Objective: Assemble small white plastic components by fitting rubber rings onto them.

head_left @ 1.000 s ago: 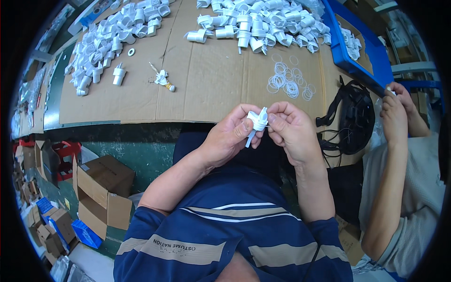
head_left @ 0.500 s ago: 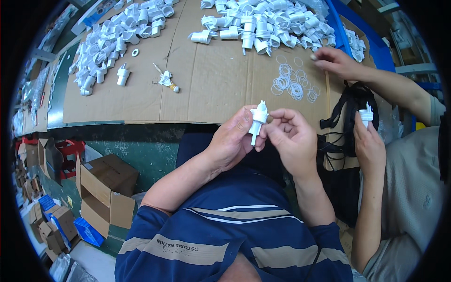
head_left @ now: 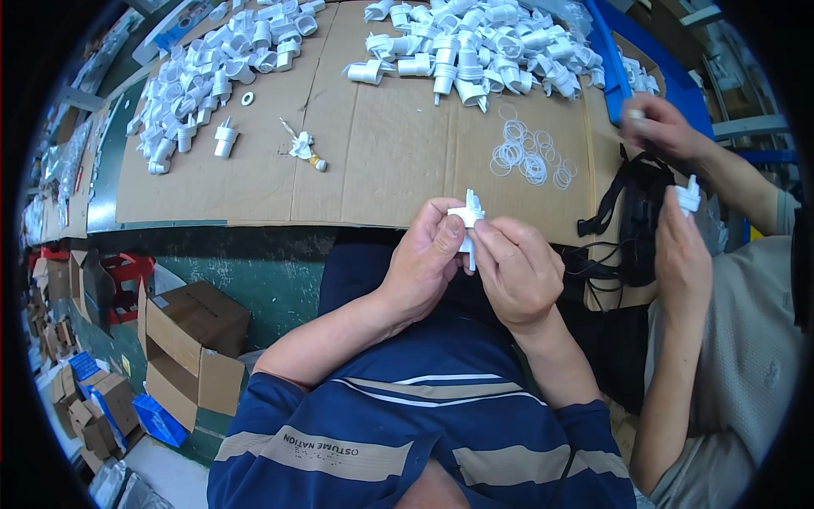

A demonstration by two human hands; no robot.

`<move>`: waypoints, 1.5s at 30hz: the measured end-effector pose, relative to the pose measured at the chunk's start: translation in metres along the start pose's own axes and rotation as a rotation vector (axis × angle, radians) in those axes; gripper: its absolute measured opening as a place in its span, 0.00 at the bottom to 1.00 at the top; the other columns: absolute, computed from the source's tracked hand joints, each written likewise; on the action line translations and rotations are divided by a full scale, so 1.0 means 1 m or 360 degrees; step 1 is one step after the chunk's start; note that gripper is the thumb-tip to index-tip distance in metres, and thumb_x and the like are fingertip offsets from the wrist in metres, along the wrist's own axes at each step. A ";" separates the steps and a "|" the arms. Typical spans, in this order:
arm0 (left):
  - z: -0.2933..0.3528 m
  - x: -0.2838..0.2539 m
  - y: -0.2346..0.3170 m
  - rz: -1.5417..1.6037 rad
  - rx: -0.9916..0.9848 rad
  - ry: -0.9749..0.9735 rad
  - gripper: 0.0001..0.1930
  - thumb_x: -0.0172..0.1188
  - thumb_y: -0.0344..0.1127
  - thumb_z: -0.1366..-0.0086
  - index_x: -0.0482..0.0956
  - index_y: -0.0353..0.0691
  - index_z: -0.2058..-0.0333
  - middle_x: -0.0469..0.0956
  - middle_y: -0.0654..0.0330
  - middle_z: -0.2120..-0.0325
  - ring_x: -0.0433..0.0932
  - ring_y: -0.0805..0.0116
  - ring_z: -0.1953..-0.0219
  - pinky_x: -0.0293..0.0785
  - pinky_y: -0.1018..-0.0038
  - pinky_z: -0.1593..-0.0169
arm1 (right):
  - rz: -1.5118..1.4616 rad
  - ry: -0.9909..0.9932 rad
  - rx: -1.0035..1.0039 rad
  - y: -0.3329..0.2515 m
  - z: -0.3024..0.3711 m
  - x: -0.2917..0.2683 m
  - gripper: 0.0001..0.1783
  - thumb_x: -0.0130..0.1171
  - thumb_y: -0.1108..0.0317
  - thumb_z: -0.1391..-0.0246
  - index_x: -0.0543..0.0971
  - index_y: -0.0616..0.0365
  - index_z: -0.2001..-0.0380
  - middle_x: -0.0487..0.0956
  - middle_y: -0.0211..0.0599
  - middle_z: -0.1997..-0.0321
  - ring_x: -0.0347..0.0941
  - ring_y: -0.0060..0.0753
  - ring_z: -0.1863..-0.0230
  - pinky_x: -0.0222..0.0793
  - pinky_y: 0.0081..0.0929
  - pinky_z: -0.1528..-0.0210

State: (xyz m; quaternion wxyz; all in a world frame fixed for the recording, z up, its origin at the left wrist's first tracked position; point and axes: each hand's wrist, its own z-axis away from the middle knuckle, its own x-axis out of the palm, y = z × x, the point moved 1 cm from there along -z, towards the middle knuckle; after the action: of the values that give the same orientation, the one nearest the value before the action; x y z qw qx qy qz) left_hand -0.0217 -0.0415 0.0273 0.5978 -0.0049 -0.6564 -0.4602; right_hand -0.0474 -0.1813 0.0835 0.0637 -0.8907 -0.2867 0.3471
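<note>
My left hand (head_left: 426,254) grips a white plastic fitting (head_left: 469,217) between thumb and fingers, just off the table's near edge. The part is upright, with a prong at the top and a thin stem below. Against its right side, my right hand (head_left: 521,270) pinches with thumb and fingertips; any ring between them is too small to make out. Thin white rings (head_left: 527,158) lie loose on the cardboard beyond my hands. Farther back is a large heap of similar white fittings (head_left: 500,47), with a second heap (head_left: 182,93) to the left.
A small tool with a brownish tip (head_left: 305,149), a single fitting (head_left: 225,139) and a washer (head_left: 248,98) lie on the cardboard (head_left: 381,161). At right, a co-worker's hand (head_left: 682,254) holds a fitting; their other hand (head_left: 666,127) is by a blue tray (head_left: 612,68). A black strapped bag (head_left: 636,212) sits nearby.
My right fingers have closed in onto the fitting from its right side. The co-worker's far hand has moved right, away from the rings, and their other hand has risen slightly with its fitting.
</note>
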 end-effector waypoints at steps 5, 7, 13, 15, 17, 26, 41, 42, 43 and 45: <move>0.000 0.004 -0.002 0.0012 0.0028 0.0089 0.21 0.54 0.49 0.21 0.67 0.39 0.42 0.75 0.57 0.57 0.75 0.73 0.60 0.74 0.74 0.55 | 0.0178 -0.0014 -0.0034 0.001 0.006 0.001 0.11 0.71 0.83 0.54 0.82 0.62 0.66 0.81 0.35 0.65 0.73 0.27 0.77 0.69 0.24 0.78; 0.000 0.005 -0.001 -0.0011 0.0026 0.0086 0.21 0.54 0.49 0.21 0.67 0.39 0.42 0.75 0.57 0.58 0.74 0.73 0.61 0.74 0.74 0.56 | 0.0214 -0.0108 0.0099 0.000 0.009 -0.002 0.11 0.71 0.83 0.54 0.82 0.61 0.67 0.81 0.35 0.65 0.73 0.28 0.77 0.69 0.24 0.78; -0.002 0.004 0.007 -0.0029 -0.0032 0.0053 0.20 0.54 0.48 0.21 0.68 0.39 0.42 0.75 0.57 0.63 0.73 0.72 0.66 0.71 0.75 0.60 | 0.0081 -0.0209 0.0367 0.002 0.004 -0.009 0.11 0.70 0.83 0.54 0.81 0.60 0.67 0.81 0.35 0.66 0.73 0.29 0.77 0.69 0.25 0.78; -0.002 0.006 0.009 -0.0016 -0.0039 0.0058 0.20 0.53 0.48 0.20 0.68 0.39 0.43 0.75 0.57 0.64 0.73 0.71 0.66 0.71 0.75 0.60 | 0.0043 -0.0223 0.0371 0.005 0.003 -0.011 0.11 0.70 0.83 0.54 0.81 0.60 0.67 0.81 0.35 0.66 0.73 0.29 0.77 0.69 0.25 0.78; -0.003 0.008 0.010 0.0010 -0.0051 0.0065 0.19 0.52 0.48 0.20 0.68 0.39 0.43 0.75 0.56 0.65 0.72 0.70 0.68 0.70 0.75 0.61 | -0.0035 -0.0249 0.0376 0.008 0.001 -0.012 0.11 0.70 0.83 0.53 0.81 0.61 0.66 0.82 0.36 0.66 0.73 0.30 0.77 0.69 0.25 0.78; -0.004 0.013 0.015 0.0461 -0.0238 -0.0095 0.19 0.46 0.49 0.17 0.68 0.40 0.41 0.72 0.60 0.68 0.70 0.74 0.71 0.70 0.77 0.66 | -0.0236 -0.0196 0.0441 0.010 0.000 -0.011 0.11 0.69 0.84 0.53 0.83 0.63 0.65 0.82 0.37 0.65 0.72 0.27 0.77 0.68 0.24 0.77; -0.005 0.017 0.020 0.0808 -0.0642 0.0068 0.21 0.39 0.51 0.16 0.69 0.46 0.37 0.64 0.70 0.79 0.59 0.82 0.84 0.57 0.84 0.80 | -0.0670 -0.0297 0.0797 0.003 -0.002 -0.012 0.10 0.69 0.85 0.51 0.85 0.66 0.64 0.83 0.35 0.66 0.67 0.20 0.78 0.63 0.17 0.78; -0.005 0.017 0.020 0.0738 -0.0633 0.0079 0.21 0.39 0.51 0.16 0.70 0.46 0.37 0.64 0.70 0.80 0.58 0.82 0.84 0.57 0.84 0.81 | -0.0661 -0.0292 0.0806 0.003 -0.002 -0.012 0.10 0.69 0.85 0.52 0.85 0.66 0.64 0.83 0.35 0.66 0.67 0.20 0.78 0.63 0.17 0.78; -0.005 0.018 0.020 0.0667 -0.0624 0.0089 0.21 0.40 0.51 0.16 0.70 0.46 0.37 0.63 0.70 0.81 0.58 0.82 0.85 0.56 0.84 0.81 | -0.0652 -0.0287 0.0816 0.003 -0.001 -0.011 0.10 0.69 0.85 0.52 0.85 0.66 0.64 0.82 0.35 0.66 0.67 0.20 0.78 0.63 0.17 0.78; -0.005 0.018 0.020 0.0731 -0.0636 0.0073 0.21 0.40 0.50 0.16 0.70 0.45 0.38 0.64 0.71 0.81 0.58 0.82 0.85 0.56 0.84 0.82 | -0.0623 -0.0294 0.0813 0.003 -0.002 -0.011 0.10 0.69 0.85 0.52 0.86 0.66 0.64 0.82 0.35 0.66 0.68 0.19 0.78 0.63 0.17 0.77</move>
State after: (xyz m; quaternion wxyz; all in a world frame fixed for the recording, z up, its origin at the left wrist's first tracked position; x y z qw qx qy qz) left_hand -0.0118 -0.0430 0.0525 0.6880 -0.2603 -0.5211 -0.4328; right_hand -0.0518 -0.1897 0.0904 0.3243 -0.7386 -0.3607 0.4683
